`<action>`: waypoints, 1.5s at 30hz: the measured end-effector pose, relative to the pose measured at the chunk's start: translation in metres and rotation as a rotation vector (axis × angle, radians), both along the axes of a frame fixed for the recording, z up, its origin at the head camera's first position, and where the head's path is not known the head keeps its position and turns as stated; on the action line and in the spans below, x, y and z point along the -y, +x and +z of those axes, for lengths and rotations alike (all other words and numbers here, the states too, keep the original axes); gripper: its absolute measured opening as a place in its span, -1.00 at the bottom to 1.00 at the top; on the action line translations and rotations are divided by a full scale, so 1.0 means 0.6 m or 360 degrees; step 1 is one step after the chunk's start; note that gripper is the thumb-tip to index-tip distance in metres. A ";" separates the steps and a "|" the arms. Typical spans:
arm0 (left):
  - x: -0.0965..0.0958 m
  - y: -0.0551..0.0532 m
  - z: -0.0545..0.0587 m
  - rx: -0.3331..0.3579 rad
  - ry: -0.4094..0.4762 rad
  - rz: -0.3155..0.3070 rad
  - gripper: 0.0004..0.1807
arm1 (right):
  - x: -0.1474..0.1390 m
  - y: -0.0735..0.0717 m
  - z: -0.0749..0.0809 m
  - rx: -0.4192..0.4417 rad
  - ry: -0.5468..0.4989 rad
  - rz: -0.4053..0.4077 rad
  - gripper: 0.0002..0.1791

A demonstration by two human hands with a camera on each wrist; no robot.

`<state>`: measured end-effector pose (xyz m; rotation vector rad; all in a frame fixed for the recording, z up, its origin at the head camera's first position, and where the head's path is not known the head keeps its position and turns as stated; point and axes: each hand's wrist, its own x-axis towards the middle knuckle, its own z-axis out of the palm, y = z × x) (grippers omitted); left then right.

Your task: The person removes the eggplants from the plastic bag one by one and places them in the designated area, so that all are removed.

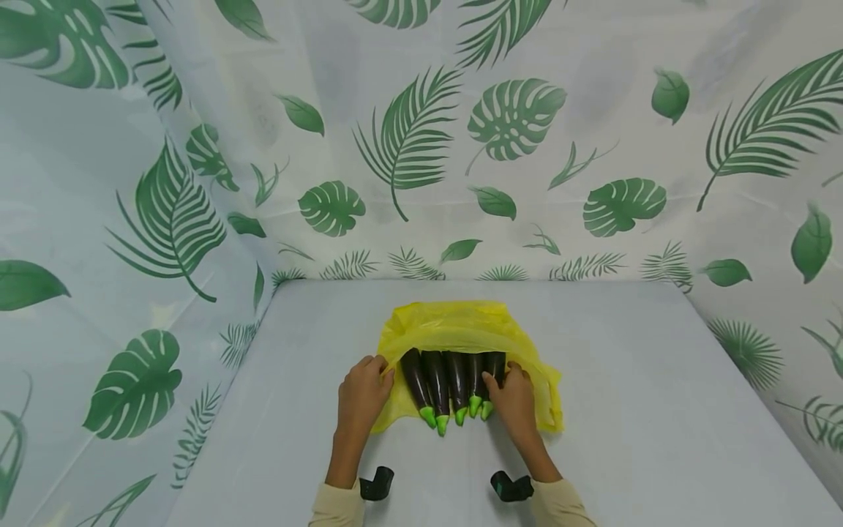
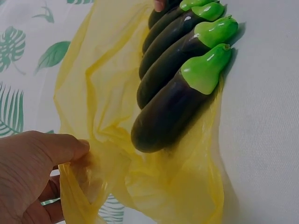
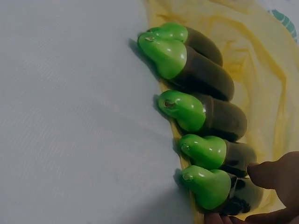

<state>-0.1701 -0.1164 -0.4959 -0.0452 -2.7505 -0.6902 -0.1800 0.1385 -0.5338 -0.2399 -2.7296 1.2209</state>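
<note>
Several dark purple eggplants (image 1: pixel 457 377) with bright green stem ends lie side by side in the mouth of a yellow plastic bag (image 1: pixel 454 322). Their green ends point toward me and reach the bag's front edge. At the left of the opening, my left hand (image 1: pixel 364 391) pinches the bag's edge between thumb and fingers, as the left wrist view shows up close. My right hand (image 1: pixel 514 399) grips the rightmost eggplant (image 3: pixel 245 193), thumb on its top and fingers along its outer side. The far ends of the eggplants are hidden under the bag's upper layer in the head view.
A white-covered table (image 1: pixel 632 410) spreads around the bag. Leaf-patterned sheets (image 1: pixel 421 146) hang behind it and at both sides. Black wrist devices (image 1: pixel 377 484) sit at both sleeve cuffs.
</note>
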 end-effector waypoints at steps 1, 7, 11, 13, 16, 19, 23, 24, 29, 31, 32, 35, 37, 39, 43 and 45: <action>0.000 0.000 0.000 -0.0004 0.0006 -0.0005 -0.87 | 0.000 0.000 -0.001 -0.0012 0.0000 -0.0003 -0.31; 0.003 0.005 -0.001 0.0012 0.0052 -0.0034 -0.86 | 0.003 0.000 -0.005 -0.0009 0.0038 -0.0017 -0.34; 0.003 0.008 -0.004 0.0053 0.0068 -0.0034 -0.86 | 0.004 0.002 -0.007 0.0012 0.0040 -0.0029 -0.35; 0.004 0.009 -0.004 0.0056 0.0072 -0.0037 -0.86 | 0.003 0.003 -0.006 0.0020 0.0025 -0.0028 -0.35; 0.006 0.011 -0.005 0.0060 0.0062 -0.0036 -0.86 | 0.003 0.005 -0.003 0.0041 -0.0017 -0.0026 -0.35; 0.007 0.012 -0.004 0.0060 0.0064 -0.0034 -0.86 | 0.003 0.009 -0.002 0.0060 -0.0055 -0.0030 -0.35; 0.008 0.012 -0.007 0.0057 0.0080 -0.0028 -0.87 | 0.003 0.012 0.000 0.0058 -0.0078 -0.0047 -0.36; 0.008 0.012 -0.007 0.0054 0.0082 -0.0028 -0.87 | 0.003 0.012 0.000 0.0063 -0.0090 -0.0049 -0.36; 0.008 0.009 -0.008 0.0049 0.0074 -0.0008 -0.87 | 0.002 0.012 0.005 0.0056 -0.0097 -0.0055 -0.35; 0.008 0.007 -0.007 0.0059 0.0073 0.0004 -0.87 | 0.001 0.012 0.007 0.0052 -0.0089 -0.0059 -0.36; 0.007 0.007 -0.006 0.0066 0.0078 0.0008 -0.87 | 0.000 0.012 0.008 0.0053 -0.0082 -0.0062 -0.36; 0.006 0.005 -0.004 0.0091 0.0089 0.0018 -0.87 | -0.002 0.013 0.009 0.0062 -0.0070 -0.0068 -0.36; 0.005 0.004 -0.003 0.0096 0.0091 0.0019 -0.87 | -0.003 0.013 0.010 0.0068 -0.0069 -0.0068 -0.36; 0.004 0.002 -0.002 0.0090 0.0087 0.0017 -0.87 | -0.003 0.014 0.012 0.0071 -0.0078 -0.0067 -0.36; 0.002 0.000 -0.001 0.0092 0.0092 0.0025 -0.87 | -0.003 0.014 0.017 0.0081 -0.0100 -0.0056 -0.36; 0.002 -0.001 -0.001 0.0102 0.0098 0.0034 -0.88 | -0.003 0.015 0.020 0.0097 -0.0108 -0.0056 -0.36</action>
